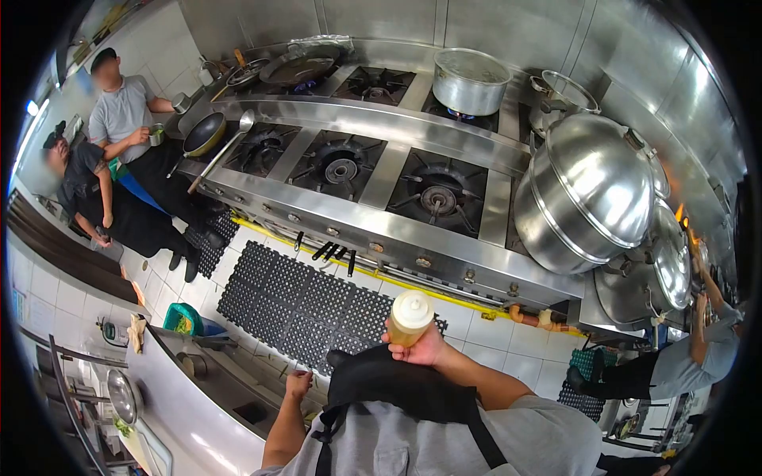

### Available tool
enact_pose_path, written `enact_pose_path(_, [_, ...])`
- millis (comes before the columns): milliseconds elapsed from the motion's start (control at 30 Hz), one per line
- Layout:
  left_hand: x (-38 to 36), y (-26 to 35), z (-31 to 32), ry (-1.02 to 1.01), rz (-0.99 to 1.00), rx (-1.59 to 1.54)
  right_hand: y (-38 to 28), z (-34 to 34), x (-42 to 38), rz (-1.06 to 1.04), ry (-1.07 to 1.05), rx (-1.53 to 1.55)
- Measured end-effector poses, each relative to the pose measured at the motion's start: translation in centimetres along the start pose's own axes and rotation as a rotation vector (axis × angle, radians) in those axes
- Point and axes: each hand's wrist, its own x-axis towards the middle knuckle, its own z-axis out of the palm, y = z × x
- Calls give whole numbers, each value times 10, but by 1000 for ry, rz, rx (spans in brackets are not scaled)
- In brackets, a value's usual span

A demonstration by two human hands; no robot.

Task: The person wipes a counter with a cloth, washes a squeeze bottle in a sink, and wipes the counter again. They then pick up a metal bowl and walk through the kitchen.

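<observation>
A squeeze bottle (pixel 412 316) with a white lid and yellowish contents is held in my right hand (pixel 423 347), in front of the black apron. My left hand (pixel 298 384) hangs low beside the apron, near the steel counter, its fingers curled; whether anything small is inside cannot be made out. Beyond both hands stands the long steel stove (pixel 373 214), its front burners bare. A large pot (pixel 470 83) sits over a blue flame on the back row.
A big domed steamer (pixel 587 190) stands at the stove's right end. Two people stand at the left, one holding metal containers; another works at the far right. A black perforated mat (pixel 278 297) covers the floor. A steel counter (pixel 182 397) and green bin (pixel 183 319) are at lower left.
</observation>
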Motion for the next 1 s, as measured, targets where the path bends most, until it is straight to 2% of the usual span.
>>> enact_pose_path(100, [-2,-22,5,-35,14,5,3,-5,-1,34,-42,35])
enact_pose_path(167, [-5,-42,-3,-85,-28,-27,3,-11,-5,15,47,-4])
enact_pose_path(233, [-13,-39,-8,-194,70,191,1,-7,-8,4,23,12])
enact_pose_path(267, [-20,-27,-9,-200,80,198,0,-6,-10,-1,-11,32])
enact_pose_path(367, [-23,-10,-9,-110,-27,334,-1,-11,-16,-36,-32,39])
enact_pose_path(433, [9,-34,-9,-78,-128,108,-2,-20,-19,-73,5,64])
enact_pose_path(600, [13,-1,5,-80,-63,155,-4,-23,-21,-78,27,22])
enact_pose_path(867, [22,-4,7,-134,-41,145,3,-18,-3,-90,116,-13])
enact_pose_path(1000, [17,-14,-15,-66,-72,58,7,-27,19,-20,1,45])
